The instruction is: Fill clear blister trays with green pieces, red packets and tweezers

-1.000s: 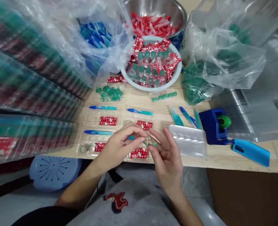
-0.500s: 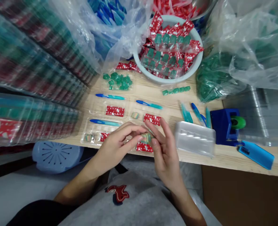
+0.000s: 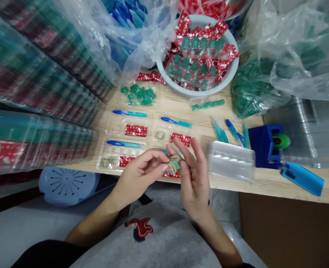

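Note:
In front of my body, my left hand (image 3: pixel 140 169) and my right hand (image 3: pixel 193 175) come together over the table's near edge. Between their thumbs and fingertips is a small bunch of striped green, yellow and pink pieces (image 3: pixel 174 163), whose kind I cannot make out. My right middle and ring fingers stick up. Beneath the hands lies a clear tray, partly hidden, with a red patterned packet (image 3: pixel 172 174). Left of it, another clear tray (image 3: pixel 100 152) holds a blue pen-like tool (image 3: pixel 124 144), a striped block (image 3: pixel 105 162) and a red packet (image 3: pixel 127 160).
Green pieces (image 3: pixel 139 95) lie farther back, near a white basin (image 3: pixel 232 80) of red packets. Stacked filled trays (image 3: pixel 38 143) rise at left. To the right are a clear plastic tray (image 3: pixel 231 160), a blue tape dispenser (image 3: pixel 264 149) and a light-blue object (image 3: pixel 303 179).
My hands have shifted only slightly, and the striped pieces between them show more plainly, spread somewhat apart. The surroundings sit a little higher in view.

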`<state>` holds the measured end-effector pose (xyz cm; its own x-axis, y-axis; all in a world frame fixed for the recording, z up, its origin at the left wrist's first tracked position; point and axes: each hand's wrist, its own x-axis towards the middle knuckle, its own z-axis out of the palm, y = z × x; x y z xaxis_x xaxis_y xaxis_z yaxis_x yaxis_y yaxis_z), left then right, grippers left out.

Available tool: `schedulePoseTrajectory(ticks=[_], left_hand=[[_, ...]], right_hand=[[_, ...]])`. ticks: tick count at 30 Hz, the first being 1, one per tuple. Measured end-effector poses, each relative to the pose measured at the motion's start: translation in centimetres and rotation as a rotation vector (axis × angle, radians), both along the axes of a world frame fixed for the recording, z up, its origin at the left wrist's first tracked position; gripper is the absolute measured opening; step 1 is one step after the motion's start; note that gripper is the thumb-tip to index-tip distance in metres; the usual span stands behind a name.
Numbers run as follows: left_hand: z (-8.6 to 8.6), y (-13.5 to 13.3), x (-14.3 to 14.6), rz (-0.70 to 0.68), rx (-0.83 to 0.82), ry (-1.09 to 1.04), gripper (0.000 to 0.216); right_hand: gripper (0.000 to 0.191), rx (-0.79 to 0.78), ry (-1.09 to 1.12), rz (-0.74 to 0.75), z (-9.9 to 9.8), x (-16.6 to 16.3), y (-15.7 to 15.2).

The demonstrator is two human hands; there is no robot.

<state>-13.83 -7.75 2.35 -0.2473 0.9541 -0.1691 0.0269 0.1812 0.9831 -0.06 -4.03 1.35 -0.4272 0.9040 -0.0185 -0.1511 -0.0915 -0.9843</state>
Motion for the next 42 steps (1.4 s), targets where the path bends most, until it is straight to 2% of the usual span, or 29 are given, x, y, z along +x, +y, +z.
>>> schedulePoseTrajectory(ticks=[3,8,11,14,20,23,26,30,33,37,42], left_hand=[[-0.2,-0.3,0.4,0.003,0.031,0.093,0.010],[-0.7,-1.1,0.5,-0.058,0.227,0.424,0.021],[-0.7,-1.3,0.5,-0.068,0.314,0.575,0.027],[-0.5,-1.4,0.5,-0.106,0.338,0.623,0.029],[-0.6,-1.3,0.5,-0.106,0.337,0.574,0.023],[-1.0,-1.3,0.5,-0.122,0.294,0.376,0.019],[-1.2,-1.3,0.6,-0.081,0.189,0.159,0.014],[-1.0,-1.1,0.5,-0.022,0.093,0.042,0.015],[-0.9,-1.1,0.4,-0.014,0.133,0.070,0.017],[-1.0,-1.3,0.3,-0.011,0.209,0.234,0.020],[-1.2,-1.2,0.6,0.036,0.194,0.287,0.020]], right_hand=[[0.051,0.003,0.034,0.039,0.1,0.2,-0.1],[0.051,-0.037,0.072,0.048,0.5,0.5,-0.3],[0.049,-0.113,0.128,0.045,0.8,0.6,-0.3],[0.046,-0.220,0.189,0.027,0.9,0.5,-0.1],[0.036,-0.343,0.248,-0.014,0.7,0.1,0.1],[0.036,-0.267,0.214,-0.046,0.4,0.1,0.0],[0.040,-0.170,0.129,-0.021,0.0,0.3,-0.3],[0.047,-0.040,0.027,0.056,-0.2,0.9,-0.8],[0.056,-0.009,-0.010,0.124,-0.2,1.1,-0.9],[0.066,-0.020,-0.090,0.185,-0.4,1.3,-0.9],[0.068,0.003,-0.138,0.220,-1.2,1.3,-0.8]])
